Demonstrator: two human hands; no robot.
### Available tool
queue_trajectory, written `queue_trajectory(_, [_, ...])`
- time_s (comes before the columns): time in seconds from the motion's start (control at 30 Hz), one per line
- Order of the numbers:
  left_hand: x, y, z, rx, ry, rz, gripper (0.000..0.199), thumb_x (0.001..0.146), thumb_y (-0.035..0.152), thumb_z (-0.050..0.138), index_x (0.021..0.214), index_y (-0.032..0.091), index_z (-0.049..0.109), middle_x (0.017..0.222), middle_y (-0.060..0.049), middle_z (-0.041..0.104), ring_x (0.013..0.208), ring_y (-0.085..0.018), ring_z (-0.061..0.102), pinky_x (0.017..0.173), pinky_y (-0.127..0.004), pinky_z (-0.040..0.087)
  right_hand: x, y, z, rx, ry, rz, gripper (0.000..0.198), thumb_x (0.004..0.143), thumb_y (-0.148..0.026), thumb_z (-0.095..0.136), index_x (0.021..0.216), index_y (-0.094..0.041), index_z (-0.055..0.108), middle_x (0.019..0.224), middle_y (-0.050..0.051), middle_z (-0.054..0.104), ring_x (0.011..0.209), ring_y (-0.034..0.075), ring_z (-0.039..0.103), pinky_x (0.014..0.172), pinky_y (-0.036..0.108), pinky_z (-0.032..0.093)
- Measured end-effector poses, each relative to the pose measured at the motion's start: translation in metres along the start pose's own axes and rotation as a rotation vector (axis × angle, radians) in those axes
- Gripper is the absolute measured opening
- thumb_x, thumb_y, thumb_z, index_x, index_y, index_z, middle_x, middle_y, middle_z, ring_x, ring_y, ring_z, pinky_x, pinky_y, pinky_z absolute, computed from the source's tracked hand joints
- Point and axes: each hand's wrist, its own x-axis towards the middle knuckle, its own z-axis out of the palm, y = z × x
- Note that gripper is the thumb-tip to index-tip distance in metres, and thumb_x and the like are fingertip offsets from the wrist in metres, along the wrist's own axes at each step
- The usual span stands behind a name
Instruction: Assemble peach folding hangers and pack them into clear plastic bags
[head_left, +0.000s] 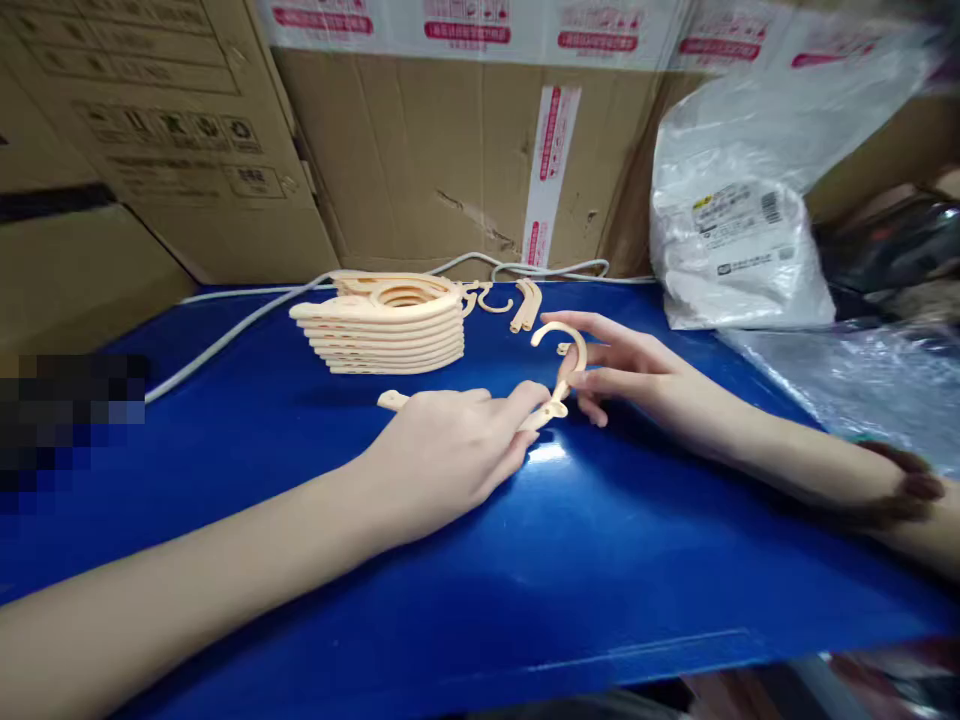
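My left hand (450,450) is closed over a cream plastic hanger arm (391,400); one end shows left of the knuckles, the other beyond the fingertips. Between the thumb and fingers of my right hand (630,365) stands a cream hanger hook (581,345), its curve pointing up and left. The hook's lower end meets the arm piece at my left fingertips; whether they are joined I cannot tell. Behind my left hand is a neat stack of cream folding hangers (382,340). Farther back lie a loose hook (496,303) and curved arm pieces (528,306).
The work surface is a glossy blue table (480,600). A grey-white cable (240,335) runs along its back. Cardboard boxes (435,150) wall off the rear. At the right stand a white plastic bag (735,220) and clear plastic film (817,380).
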Motion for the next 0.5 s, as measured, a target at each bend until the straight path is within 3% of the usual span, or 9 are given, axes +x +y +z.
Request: queue_trajectory(0.5, [-0.0014, -0.0002, 0.0012, -0.025, -0.018, -0.061, 0.024, 0.100, 0.031, 0.039, 0.122, 0.022, 0.046, 0.082, 0.000, 0.072, 0.064, -0.019, 0.069, 0.049, -0.026, 0.029, -0.0010, 0.0005, -0.0008, -0.002, -0.006, -0.012, 0.052, 0.090, -0.014, 0.055, 0.139, -0.018, 0.040, 0.081, -0.004, 0.061, 0.053, 0.007, 0.053, 0.054, 0.024, 0.044])
